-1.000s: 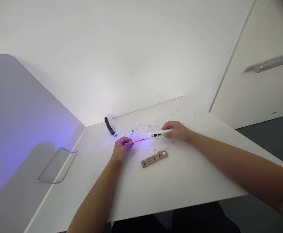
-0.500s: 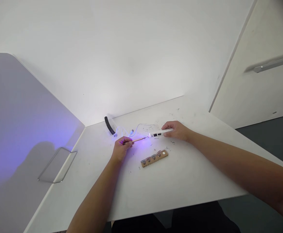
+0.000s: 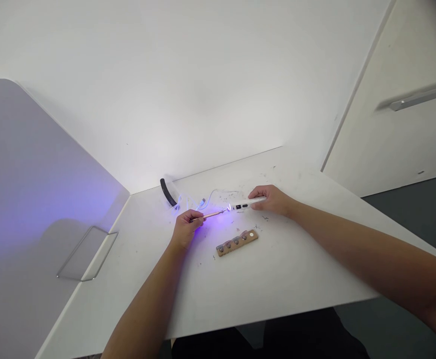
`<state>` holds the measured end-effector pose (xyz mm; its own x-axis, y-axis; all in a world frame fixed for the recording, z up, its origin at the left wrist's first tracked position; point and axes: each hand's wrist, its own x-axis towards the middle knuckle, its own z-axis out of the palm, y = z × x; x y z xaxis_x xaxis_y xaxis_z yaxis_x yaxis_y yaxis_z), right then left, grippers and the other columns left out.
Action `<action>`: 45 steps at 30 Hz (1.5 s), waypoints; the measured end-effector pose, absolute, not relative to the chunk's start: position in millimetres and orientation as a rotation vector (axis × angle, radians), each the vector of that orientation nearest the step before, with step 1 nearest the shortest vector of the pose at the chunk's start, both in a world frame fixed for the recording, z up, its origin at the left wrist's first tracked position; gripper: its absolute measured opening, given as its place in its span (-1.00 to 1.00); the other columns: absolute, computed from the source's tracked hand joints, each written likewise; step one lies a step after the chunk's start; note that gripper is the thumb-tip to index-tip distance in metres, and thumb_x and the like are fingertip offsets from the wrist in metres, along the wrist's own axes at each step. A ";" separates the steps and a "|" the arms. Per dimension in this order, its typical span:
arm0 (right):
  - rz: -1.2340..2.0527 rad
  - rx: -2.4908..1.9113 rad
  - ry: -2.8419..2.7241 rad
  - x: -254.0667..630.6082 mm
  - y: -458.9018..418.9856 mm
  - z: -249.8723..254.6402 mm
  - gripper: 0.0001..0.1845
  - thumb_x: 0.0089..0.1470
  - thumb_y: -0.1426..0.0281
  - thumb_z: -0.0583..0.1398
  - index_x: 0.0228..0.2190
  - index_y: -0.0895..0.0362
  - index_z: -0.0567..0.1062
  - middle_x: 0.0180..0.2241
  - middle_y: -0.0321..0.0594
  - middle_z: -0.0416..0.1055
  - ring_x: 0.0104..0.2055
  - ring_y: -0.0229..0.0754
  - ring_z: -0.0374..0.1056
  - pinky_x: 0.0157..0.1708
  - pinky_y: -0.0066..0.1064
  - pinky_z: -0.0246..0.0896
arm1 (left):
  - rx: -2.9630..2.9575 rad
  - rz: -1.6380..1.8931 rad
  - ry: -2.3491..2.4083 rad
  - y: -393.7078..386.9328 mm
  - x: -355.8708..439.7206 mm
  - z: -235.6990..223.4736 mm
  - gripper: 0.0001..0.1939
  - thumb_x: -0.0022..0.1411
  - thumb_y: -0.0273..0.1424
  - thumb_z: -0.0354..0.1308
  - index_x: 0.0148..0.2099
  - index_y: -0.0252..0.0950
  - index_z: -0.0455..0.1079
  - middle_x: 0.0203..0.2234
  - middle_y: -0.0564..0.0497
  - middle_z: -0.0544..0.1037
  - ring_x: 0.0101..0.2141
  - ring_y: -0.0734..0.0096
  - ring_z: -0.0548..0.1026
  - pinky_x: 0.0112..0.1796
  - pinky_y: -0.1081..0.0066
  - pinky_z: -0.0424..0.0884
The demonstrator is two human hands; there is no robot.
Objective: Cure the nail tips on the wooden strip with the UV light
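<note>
In the head view my left hand (image 3: 188, 227) is closed around a thin rose-gold stick (image 3: 212, 214), which points right and has a narrow metal tip. My right hand (image 3: 270, 199) grips a slim white handheld UV lamp (image 3: 245, 205) with a small dark display and a dark button. Its violet-white glowing end is right at the stick's tip; whether they touch I cannot tell. Below, a brown strip (image 3: 236, 243) lies on the table, bearing several shiny round studs with clear pieces over them and a white dot at one end.
Behind my left hand a curved black bar (image 3: 168, 193) and a white cable (image 3: 212, 193) with a plug lie on the white table (image 3: 278, 269). At left a bent wire frame (image 3: 91, 254) rests by the grey panel (image 3: 23, 164). Dark marks dot the tabletop.
Both hands keep almost the same pose, the lamp still shining at the stick's tip. The whole view has shifted very slightly.
</note>
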<state>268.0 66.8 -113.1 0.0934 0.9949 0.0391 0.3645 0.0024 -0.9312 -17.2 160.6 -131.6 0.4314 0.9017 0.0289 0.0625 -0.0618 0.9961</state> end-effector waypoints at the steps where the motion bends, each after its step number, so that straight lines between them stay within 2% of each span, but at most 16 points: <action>1: 0.915 -1.505 -1.404 267.8 66.7 -112.9 -0.62 -0.33 0.23 0.28 -0.37 0.14 0.46 -0.29 -0.22 0.43 -0.20 -0.13 0.34 -0.15 -0.30 0.21 | 1.477 0.869 0.903 160.6 -17.1 -131.5 -0.86 -0.13 -0.47 0.21 -0.41 -0.36 0.39 -0.58 0.04 0.48 -0.54 0.55 0.37 -0.43 0.49 0.26; 23: 0.864 -1.530 -1.363 265.2 69.7 -118.1 -0.65 -0.37 0.28 0.29 -0.42 0.14 0.46 -0.34 -0.22 0.44 -0.28 -0.15 0.35 -0.23 -0.31 0.23 | 1.511 0.880 0.879 161.7 -19.3 -134.2 -0.89 -0.12 -0.47 0.22 -0.43 -0.35 0.41 -0.62 0.08 0.43 -0.55 0.58 0.32 -0.47 0.52 0.21; 45: 0.831 -1.486 -1.328 265.1 72.2 -123.9 -0.65 -0.42 0.28 0.30 -0.45 0.14 0.48 -0.37 -0.24 0.46 -0.29 -0.14 0.36 -0.23 -0.30 0.21 | 1.595 0.893 0.949 166.2 -19.7 -140.9 -0.85 -0.12 -0.43 0.22 -0.40 -0.37 0.42 -0.61 0.09 0.39 -0.56 0.61 0.25 -0.49 0.54 0.17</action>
<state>265.1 72.2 -123.9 0.1814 0.9784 0.0994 0.3382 0.0328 -0.9405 -19.7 166.2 -140.9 0.4114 0.9073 0.0870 0.1416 -0.1579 0.9772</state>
